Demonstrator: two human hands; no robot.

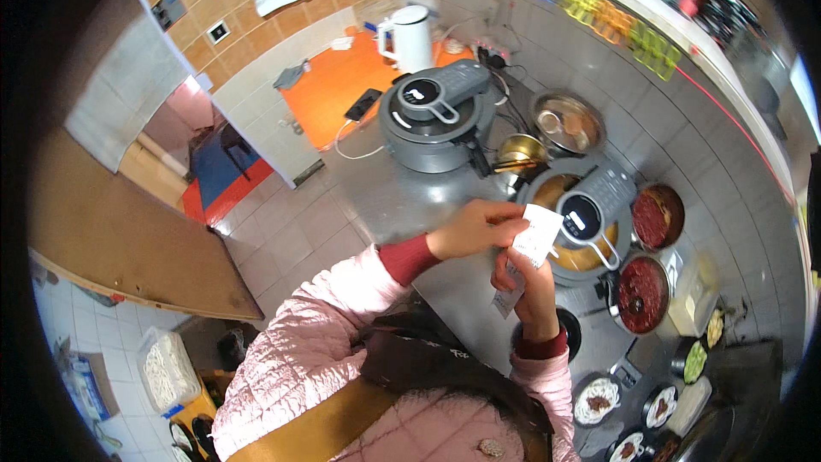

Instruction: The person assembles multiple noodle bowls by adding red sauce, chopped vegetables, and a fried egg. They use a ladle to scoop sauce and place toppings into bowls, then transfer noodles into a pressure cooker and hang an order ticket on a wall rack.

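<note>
A white printed paper slip (539, 235) is held up over the steel counter, its lower end hanging below the fingers. My left hand (477, 228) pinches the slip's left edge between thumb and fingers. Just below, my right hand (528, 284) is closed around the slip's lower part. Right behind the slip stands a round grey cooker (575, 269) with orange-brown contents and a grey arm with a display across its top. A second grey cooker (436, 133) stands farther back, its lid covered by a similar arm.
Two pots of red sauce, one a red sauce pot (643, 291), stand at the right. Black bowls of white food with brown topping (597, 399) sit nearer. A steel basin (568, 121), brass-coloured pot (520, 152), white jug (410, 38) and phone (363, 105) are farther back.
</note>
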